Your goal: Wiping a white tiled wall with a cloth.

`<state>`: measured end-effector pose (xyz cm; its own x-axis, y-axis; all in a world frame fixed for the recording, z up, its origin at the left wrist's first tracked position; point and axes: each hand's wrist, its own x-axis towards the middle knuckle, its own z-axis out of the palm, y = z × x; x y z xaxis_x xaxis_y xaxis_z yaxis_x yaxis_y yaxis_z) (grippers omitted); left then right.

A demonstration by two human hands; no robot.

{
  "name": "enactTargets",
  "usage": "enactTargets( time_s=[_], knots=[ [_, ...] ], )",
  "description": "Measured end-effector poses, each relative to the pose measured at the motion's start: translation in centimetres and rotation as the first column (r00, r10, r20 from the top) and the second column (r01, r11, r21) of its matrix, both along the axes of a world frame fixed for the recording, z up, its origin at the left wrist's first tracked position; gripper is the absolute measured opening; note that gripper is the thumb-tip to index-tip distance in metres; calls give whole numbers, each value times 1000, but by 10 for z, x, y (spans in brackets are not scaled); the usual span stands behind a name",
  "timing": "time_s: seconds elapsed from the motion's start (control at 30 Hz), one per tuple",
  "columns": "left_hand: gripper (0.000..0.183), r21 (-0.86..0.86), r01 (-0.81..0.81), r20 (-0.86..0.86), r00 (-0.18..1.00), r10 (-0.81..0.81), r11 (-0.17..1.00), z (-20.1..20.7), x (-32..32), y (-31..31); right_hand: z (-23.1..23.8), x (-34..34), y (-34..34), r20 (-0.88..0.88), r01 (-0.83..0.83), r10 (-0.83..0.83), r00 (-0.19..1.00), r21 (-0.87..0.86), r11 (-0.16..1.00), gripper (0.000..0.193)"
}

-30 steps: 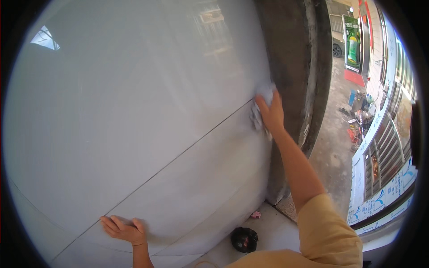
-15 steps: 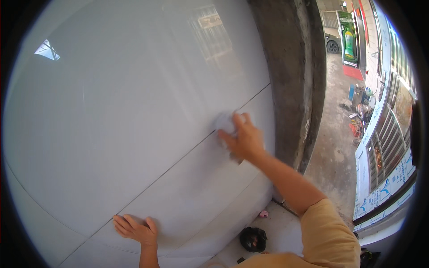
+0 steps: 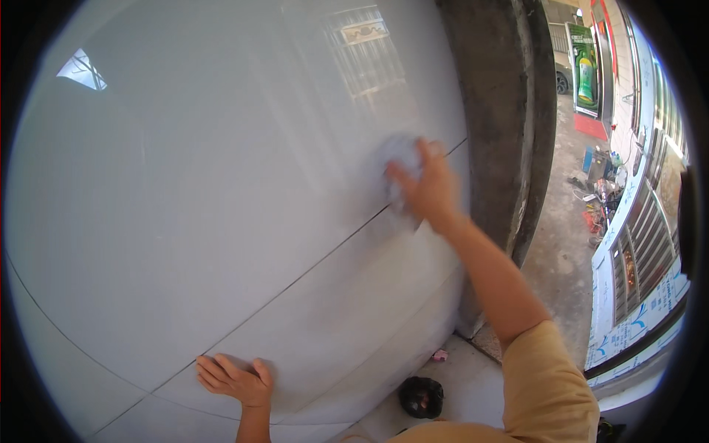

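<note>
Pressing a pale rag (image 3: 399,151) to the glossy grey wall (image 3: 185,184), the right hand (image 3: 433,184) has its grip closed over the cloth, thumb and fingers curled about it, though blur hides the finer hold. Rag and hand lie across the dark seam (image 3: 295,279), near its upper right end and a little short of the rough dark column (image 3: 495,111). From that blur, I'd judge the step in hand to be rubbing the wall around the joint. Lower down, the left hand (image 3: 238,380) is spread, holding nothing, resting against the wall with fingertips at the seam. On the floor (image 3: 470,382) sit what looks like a black bag (image 3: 421,397) and a pink scrap (image 3: 439,355). The next move, to my eye, calls for even pressure on the rag.
</note>
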<state>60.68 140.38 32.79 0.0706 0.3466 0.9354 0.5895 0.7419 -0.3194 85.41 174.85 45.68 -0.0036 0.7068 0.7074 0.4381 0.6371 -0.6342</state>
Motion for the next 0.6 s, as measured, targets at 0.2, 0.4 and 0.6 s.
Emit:
enactTargets(
  time_s=[0.2,0.4,0.6],
  knots=[
    [63,-4,40,2,999,-40,999,5,11,12,30,42,63,-330,26,-100,939,-222,975,71],
    [62,-3,31,2,1000,-31,1000,7,8,6,-14,-49,-105,382,-364,205,901,411,836,52],
    [61,-38,8,-9,1000,-9,999,0,2,-1,6,-25,-21,-1,40,-41,999,136,990,66]
  ],
)
